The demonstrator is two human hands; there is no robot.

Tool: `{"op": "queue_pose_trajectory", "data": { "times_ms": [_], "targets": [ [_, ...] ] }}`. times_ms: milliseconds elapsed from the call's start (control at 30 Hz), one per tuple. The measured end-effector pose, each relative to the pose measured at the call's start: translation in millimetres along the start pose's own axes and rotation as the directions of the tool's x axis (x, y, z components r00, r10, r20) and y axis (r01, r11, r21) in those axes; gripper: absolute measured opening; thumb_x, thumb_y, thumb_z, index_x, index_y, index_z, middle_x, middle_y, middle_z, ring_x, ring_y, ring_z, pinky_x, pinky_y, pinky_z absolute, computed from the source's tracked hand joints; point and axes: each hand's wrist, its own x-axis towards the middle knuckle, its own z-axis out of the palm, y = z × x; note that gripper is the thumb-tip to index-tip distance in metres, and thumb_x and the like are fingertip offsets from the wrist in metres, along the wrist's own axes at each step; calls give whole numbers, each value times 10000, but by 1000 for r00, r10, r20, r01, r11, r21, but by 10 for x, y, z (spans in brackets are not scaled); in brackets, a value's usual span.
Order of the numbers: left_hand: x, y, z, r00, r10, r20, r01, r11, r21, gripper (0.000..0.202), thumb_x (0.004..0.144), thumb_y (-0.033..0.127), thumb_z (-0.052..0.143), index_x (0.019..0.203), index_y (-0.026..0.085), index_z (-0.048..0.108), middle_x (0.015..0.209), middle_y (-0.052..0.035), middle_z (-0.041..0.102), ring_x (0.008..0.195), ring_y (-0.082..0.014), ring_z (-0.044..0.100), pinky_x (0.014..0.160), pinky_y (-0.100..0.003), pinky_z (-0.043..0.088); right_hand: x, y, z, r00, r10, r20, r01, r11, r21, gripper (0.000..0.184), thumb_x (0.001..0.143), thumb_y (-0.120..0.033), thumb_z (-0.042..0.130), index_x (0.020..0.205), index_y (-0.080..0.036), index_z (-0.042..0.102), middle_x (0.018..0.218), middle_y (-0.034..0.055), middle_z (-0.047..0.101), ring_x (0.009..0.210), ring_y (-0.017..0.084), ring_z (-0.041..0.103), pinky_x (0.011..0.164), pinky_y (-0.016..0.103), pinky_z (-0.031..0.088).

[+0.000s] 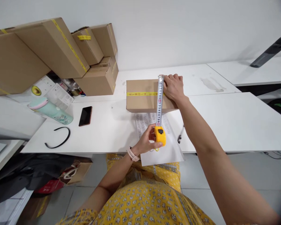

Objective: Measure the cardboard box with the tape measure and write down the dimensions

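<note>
My left hand [147, 140] is closed round the yellow case of a tape measure [160, 135], above a printed sheet of paper [162, 154]. The tape's blade runs out away from me, across the top of a taped cardboard box [140, 101]. At the box's far edge my right hand [173, 86] is closed at the blade's end, with its fingers over the box's far right part. How the right fingertips hold the tape end is partly hidden. A pen [181, 135] lies on the table just right of the paper.
Several cardboard boxes [96, 79] are stacked at the back left. A phone [85, 116], a black headband [66, 137] and a mint-green bottle [52, 111] lie on the left of the white table [224, 125]. Another dark bottle [269, 51] is at the far right.
</note>
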Motion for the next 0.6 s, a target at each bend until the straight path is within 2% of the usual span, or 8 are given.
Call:
{"op": "queue_pose_trajectory", "data": {
  "times_ms": [133, 267, 367, 433, 500, 600],
  "targets": [
    [-437, -92, -72, 997, -9, 74, -12, 960, 281, 841, 649, 397, 914, 1360, 242, 492, 1273, -110, 668, 1145, -291, 654, 1056, -475, 496, -72, -109, -67, 1000, 1, 5, -1, 999, -45, 587, 1056, -601, 294, 1244, -191, 670, 1132, 144, 666, 1155, 347, 520, 1056, 545, 324],
    [-737, -299, -139, 983, -107, 149, 28, 892, 450, 914, 607, 439, 921, 1395, 231, 509, 1407, -137, 593, 1299, -362, 584, 1113, -505, 471, -315, -160, -98, 998, -28, -60, 24, 997, -77, 578, 1047, -622, 321, 1258, -202, 657, 1173, 132, 672, 1163, 318, 536, 1075, 528, 310],
    [-813, -415, -197, 971, -166, 170, 32, 801, 598, 978, 573, 447, 929, 1426, 234, 502, 1466, -147, 554, 1496, -435, 388, 1203, -559, 381, -669, -141, -59, 989, -46, -142, 34, 996, -85, 561, 1023, -635, 372, 1270, -220, 657, 1226, 128, 673, 1179, 321, 539, 1095, 537, 293],
    [-828, -448, -231, 964, -188, 186, 16, 744, 669, 985, 589, 463, 917, 1447, 230, 493, 1477, -152, 554, 1551, -446, 294, 1245, -585, 319, -964, -96, 4, 981, -51, -187, 38, 997, -74, 555, 1000, -645, 408, 1276, -236, 662, 1266, 125, 668, 1203, 336, 540, 1107, 557, 281],
    [-834, -455, -252, 957, -194, 214, -12, 713, 701, 983, 601, 468, 909, 1457, 222, 492, 1450, -151, 580, 1561, -439, 280, 1256, -583, 315, -1255, -30, 94, 978, -49, -205, 37, 997, -61, 556, 976, -661, 440, 1279, -255, 669, 1292, 123, 666, 1229, 351, 540, 1114, 574, 272],
    [-829, -449, -262, 953, -174, 250, -58, 701, 711, 965, 604, 459, 909, 1448, 221, 504, 1375, -138, 639, 1525, -418, 366, 1258, -581, 325, -1579, 53, 244, 980, -51, -190, 44, 998, -43, 555, 957, -675, 465, 1274, -274, 682, 1321, 120, 669, 1258, 342, 543, 1121, 557, 287]
  ]
}}
